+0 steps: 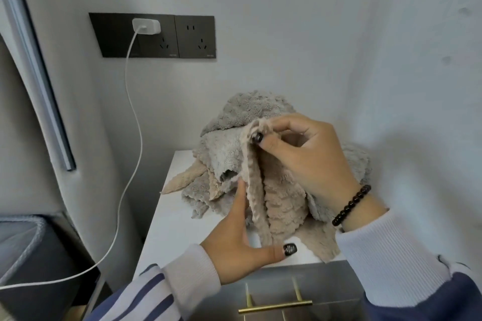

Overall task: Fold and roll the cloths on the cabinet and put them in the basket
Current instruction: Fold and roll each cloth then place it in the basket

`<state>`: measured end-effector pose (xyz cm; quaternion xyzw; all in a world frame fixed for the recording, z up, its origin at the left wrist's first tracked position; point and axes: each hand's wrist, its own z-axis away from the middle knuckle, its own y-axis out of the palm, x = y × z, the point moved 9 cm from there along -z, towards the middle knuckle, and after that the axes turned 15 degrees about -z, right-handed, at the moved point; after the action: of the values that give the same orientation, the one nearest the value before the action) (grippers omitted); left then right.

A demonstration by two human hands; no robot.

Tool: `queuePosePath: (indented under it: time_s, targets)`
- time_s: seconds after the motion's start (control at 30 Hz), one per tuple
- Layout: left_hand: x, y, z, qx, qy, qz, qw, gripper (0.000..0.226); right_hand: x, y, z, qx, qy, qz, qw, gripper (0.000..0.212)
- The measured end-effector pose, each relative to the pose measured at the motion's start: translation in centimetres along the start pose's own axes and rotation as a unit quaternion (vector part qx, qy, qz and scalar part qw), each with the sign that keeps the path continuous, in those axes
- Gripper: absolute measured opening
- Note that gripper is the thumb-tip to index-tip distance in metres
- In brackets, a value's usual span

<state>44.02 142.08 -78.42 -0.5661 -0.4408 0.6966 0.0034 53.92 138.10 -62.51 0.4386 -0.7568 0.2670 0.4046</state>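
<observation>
Cloths (234,122) heaped unfolded at frame centre on cabinet (167,232); right hand (300,154) pinches beige cloth (276,206), left hand (240,240), fingers straight, steadies it; basket (23,242) lower left, contents unseen.

Fluffy ridged beige cloth (273,206), plush grey cloths (250,112), smooth matt white cabinet top (167,229), brushed brass handle (275,306).

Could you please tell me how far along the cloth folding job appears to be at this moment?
Nothing looks finished: no rolled cloth shows, and only part of what may be the basket is in view. In hand: the right hand pinches the top edge of a beige cloth while the left hand steadies its hanging side. Left: the grey cloths heaped on the cabinet, plus folding, rolling and storing.
</observation>
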Motion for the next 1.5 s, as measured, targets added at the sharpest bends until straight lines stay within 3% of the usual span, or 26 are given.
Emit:
queuePosePath:
  time_s: [0.07, 0.17, 0.27, 0.33, 0.4, 0.5, 0.6, 0.7, 0.8, 0.9, 1.0, 1.17, 1.23, 1.33, 1.43, 1.5]
  targets:
    - [0.0, -0.8, 0.1, -0.068, -0.006, -0.020, 0.997, 0.093, 1.5, -0.2, 0.1, -0.011, -0.033, -0.038, 0.999, 0.007]
    - [0.0, -3.5, 0.4, -0.186, -0.005, -0.040, 0.982, 0.010, 3.0, -1.0, 0.4, -0.035, -0.066, -0.039, 0.996, 0.007]
    - [-0.9, -6.4, 1.1, -0.244, 0.009, 0.044, 0.969, 0.026, 4.0, -2.2, 0.8, -0.059, -0.091, 0.022, 0.994, 0.014]
    - [-1.5, -8.9, 2.0, -0.287, 0.023, 0.120, 0.950, 0.018, 5.0, -2.6, 1.3, -0.055, -0.129, 0.153, 0.978, 0.030]
    - [-1.6, -11.0, 3.0, -0.331, 0.033, 0.141, 0.932, 0.017, 4.8, -3.7, 1.5, -0.073, -0.107, 0.196, 0.972, 0.030]
    - [-1.0, -13.1, 4.2, -0.361, 0.040, 0.191, 0.912, 0.028, 4.2, -5.2, 1.8, -0.087, -0.047, 0.145, 0.985, 0.012]
    - [-0.6, -14.2, 5.4, -0.356, 0.066, 0.239, 0.901, 0.009, 4.6, -5.7, 2.4, -0.084, -0.018, 0.081, 0.993, 0.012]
    - [0.0, -14.4, 5.9, -0.329, 0.075, 0.302, 0.892, 0.036, 4.7, -5.9, 2.9, -0.085, 0.002, 0.023, 0.996, 0.011]
    - [0.2, -14.4, 6.4, -0.320, 0.056, 0.346, 0.880, 0.056, 3.4, -5.8, 3.1, -0.077, 0.051, 0.020, 0.996, 0.030]
    - [0.3, -14.7, 7.2, -0.345, 0.027, 0.360, 0.866, 0.037, 2.7, -5.3, 3.2, -0.055, 0.094, 0.022, 0.994, 0.038]
    - [0.2, -14.6, 7.6, -0.350, -0.019, 0.313, 0.883, 0.012, 1.7, -4.6, 3.4, -0.020, 0.144, 0.075, 0.987, 0.024]
    - [0.9, -15.3, 6.2, -0.277, -0.078, 0.178, 0.941, 0.011, -2.1, -3.9, 3.8, 0.122, 0.302, 0.182, 0.928, 0.025]
    - [1.1, -16.8, 5.1, -0.262, -0.080, 0.120, 0.954, 0.010, -2.1, -3.8, 2.7, 0.125, 0.297, 0.205, 0.924, 0.031]
    - [0.0, -19.7, 3.5, -0.259, -0.078, 0.063, 0.961, 0.015, -0.4, -4.3, -0.7, 0.048, 0.223, 0.203, 0.952, 0.043]
    - [-3.2, -24.2, 3.8, -0.319, -0.078, 0.063, 0.942, 0.010, 4.1, -4.9, -3.9, -0.042, 0.093, 0.109, 0.989, 0.052]
    - [-6.5, -26.8, 4.5, -0.349, -0.032, 0.079, 0.933, 0.007, 7.5, -5.4, -5.2, -0.069, 0.031, 0.035, 0.997, 0.064]
